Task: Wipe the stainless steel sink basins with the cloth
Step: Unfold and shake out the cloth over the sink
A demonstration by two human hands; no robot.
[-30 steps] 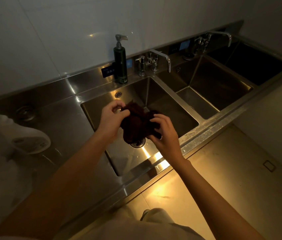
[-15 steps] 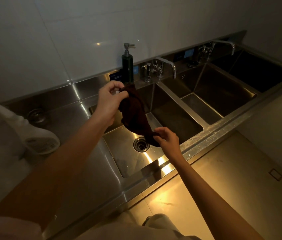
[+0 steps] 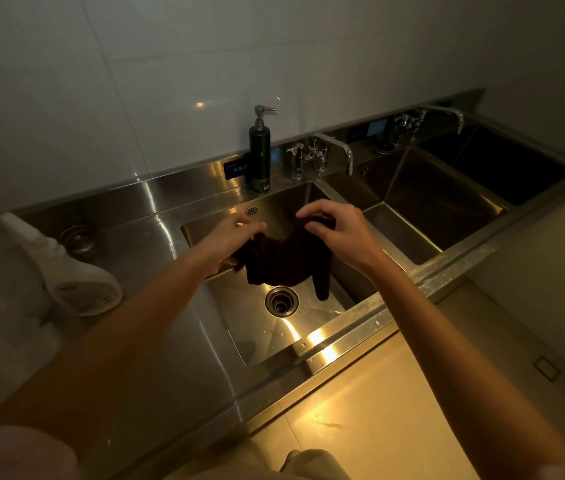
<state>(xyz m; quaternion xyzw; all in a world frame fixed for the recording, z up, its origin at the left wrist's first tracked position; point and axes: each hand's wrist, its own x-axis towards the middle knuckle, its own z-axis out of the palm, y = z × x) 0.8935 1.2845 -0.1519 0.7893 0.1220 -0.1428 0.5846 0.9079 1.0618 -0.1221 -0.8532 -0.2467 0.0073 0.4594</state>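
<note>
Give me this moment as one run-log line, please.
phase: spreading cloth | left hand: gripping cloth | right hand: gripping cloth | cloth: hanging above left basin, not touching | wiping: not started

Cloth (image 3: 284,261) very dark, near black with a brownish-maroon tint, plain, no pattern. Sink basin (image 3: 308,327) under it silver stainless steel with warm yellow glare patches; drain (image 3: 281,301) just below the cloth dark with a shiny ring. Soap dispenser (image 3: 259,157) behind the cloth dark green-black body, silver pump. Spray bottle (image 3: 76,282) left of the cloth white, small grey label print. Wall tiles (image 3: 101,81) white-grey, thin grid lines. Floor (image 3: 395,410) pale yellow.
</note>
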